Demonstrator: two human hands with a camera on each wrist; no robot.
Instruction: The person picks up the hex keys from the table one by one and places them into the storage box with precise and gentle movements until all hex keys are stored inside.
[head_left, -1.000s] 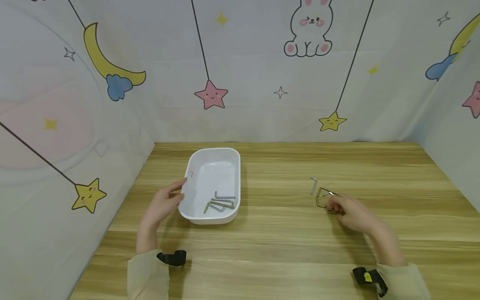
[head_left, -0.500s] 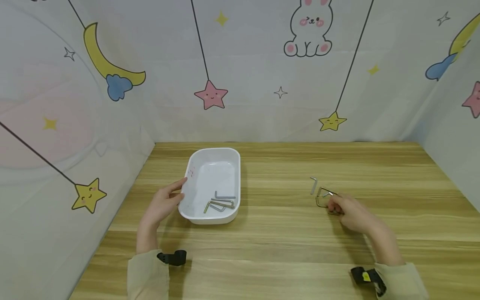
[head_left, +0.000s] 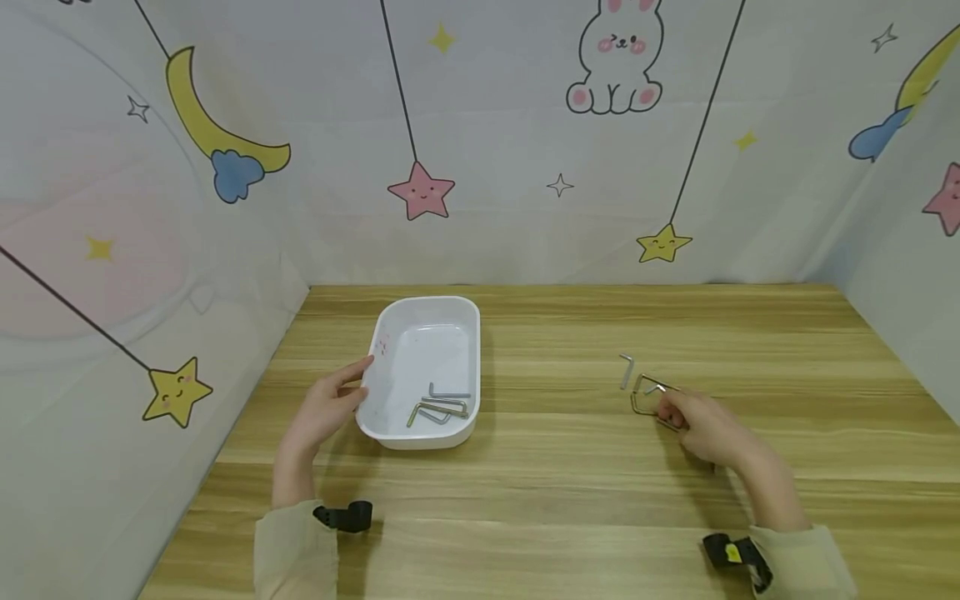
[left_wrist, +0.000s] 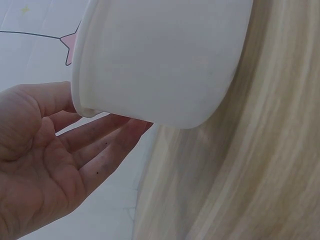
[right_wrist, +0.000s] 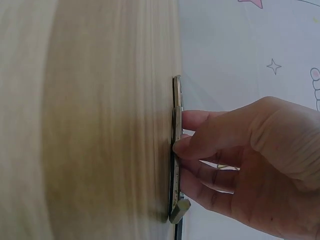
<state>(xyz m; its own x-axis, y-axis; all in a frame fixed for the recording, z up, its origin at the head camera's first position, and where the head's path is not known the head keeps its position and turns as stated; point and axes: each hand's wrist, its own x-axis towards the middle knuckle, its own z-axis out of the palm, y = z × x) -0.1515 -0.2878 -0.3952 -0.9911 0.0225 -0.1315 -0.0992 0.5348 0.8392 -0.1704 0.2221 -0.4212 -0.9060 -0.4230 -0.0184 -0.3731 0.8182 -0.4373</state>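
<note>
My left hand [head_left: 321, 408] rests its fairly straight fingers against the left side of a white plastic tray [head_left: 423, 357]. In the left wrist view those fingers [left_wrist: 107, 150] touch the tray's outer wall near its rim. Several hex keys [head_left: 442, 410] lie at the tray's near end. On the right, my right hand [head_left: 705, 423] pinches an L-shaped hex key [right_wrist: 179, 212] between thumb and fingers, low against the tabletop. Around those fingers lie other hex keys, including a bronze-coloured one [head_left: 639, 392], partly hidden by the hand. A small silver hex key [head_left: 627, 372] lies just beyond them.
Both hands work over a wood-grain table [head_left: 525, 483]. A white printed cloth [head_left: 510, 108] with stars and a rabbit stands behind it and along both sides. Black wrist cameras [head_left: 352, 516] are strapped at both cuffs.
The hex key under my right hand has turned slightly, and one end now shows below the hand. My left hand, the tray and its contents have stayed put.
</note>
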